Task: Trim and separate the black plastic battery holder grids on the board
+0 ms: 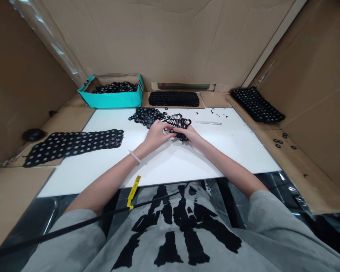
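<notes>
Both of my hands meet over the middle of the white table [170, 162] and grip a small black rubber sheet full of round rings [179, 121]. My left hand [156, 134] pinches its left side with closed fingers. My right hand [190, 134] holds its right side, fingers curled round it. Just behind the hands lies a loose pile of black rings [146, 115].
A long black perforated sheet [73, 143] lies at the left. A teal box of rings [113, 92] stands at the back left, beside a stack of black sheets [174, 99]. More sheets [256, 105] rest at the right. A thin tool [208, 122] lies nearby. Cardboard walls surround everything.
</notes>
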`<state>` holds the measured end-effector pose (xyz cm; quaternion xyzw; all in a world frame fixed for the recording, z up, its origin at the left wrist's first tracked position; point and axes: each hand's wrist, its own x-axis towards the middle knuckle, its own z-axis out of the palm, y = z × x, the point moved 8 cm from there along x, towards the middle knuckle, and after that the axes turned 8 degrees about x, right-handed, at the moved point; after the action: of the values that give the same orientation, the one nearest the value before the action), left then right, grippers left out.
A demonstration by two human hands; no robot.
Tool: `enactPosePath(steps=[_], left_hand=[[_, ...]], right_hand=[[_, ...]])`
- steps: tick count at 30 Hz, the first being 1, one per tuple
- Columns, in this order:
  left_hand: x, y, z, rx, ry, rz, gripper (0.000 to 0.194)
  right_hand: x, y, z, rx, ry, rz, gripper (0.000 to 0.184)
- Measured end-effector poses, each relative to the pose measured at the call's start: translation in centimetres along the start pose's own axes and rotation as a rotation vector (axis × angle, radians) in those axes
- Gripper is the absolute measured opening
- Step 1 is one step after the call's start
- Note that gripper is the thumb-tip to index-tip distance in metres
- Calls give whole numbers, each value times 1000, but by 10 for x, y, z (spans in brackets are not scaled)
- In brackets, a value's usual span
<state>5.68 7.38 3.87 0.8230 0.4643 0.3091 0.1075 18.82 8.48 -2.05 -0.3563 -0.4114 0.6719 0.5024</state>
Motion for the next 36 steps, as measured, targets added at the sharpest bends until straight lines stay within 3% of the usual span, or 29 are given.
enactPosePath(steps=[7,10,13,16,20,23,27,30,33,36], left_hand=[[2,-54,24,-531,-56,-447,38],[2,-85,19,-610,46,-591,41],[5,-101,-12,-378,217,-530,34],[7,-81,-34,14,268,-350,35],[3,-28,-14,126,49,-110,31],[-1,-8,3,24,-34,-73,26],[4,-32,19,-302,-110,-217,27],[11,-71,9,-465,-2,-368,29],[11,-96,-24,-296,219,-428,23],[9,-78,-46,75,289,-331,30]], right_hand=[[0,-6,0,-3,-8,-7,56],[2,-4,-5,-35,27,-15,53],[4,-4,-11,-44,82,-35,52],[4,-2,-14,-60,104,-27,51],[4,-5,-11,-152,92,-84,48],[2,-6,-6,-104,47,-84,55],[1,-5,0,-31,-53,-20,61],[4,-6,-6,-95,-51,-21,53],[9,-4,-14,-101,-10,-30,49],[12,3,-21,-72,47,-20,49]])
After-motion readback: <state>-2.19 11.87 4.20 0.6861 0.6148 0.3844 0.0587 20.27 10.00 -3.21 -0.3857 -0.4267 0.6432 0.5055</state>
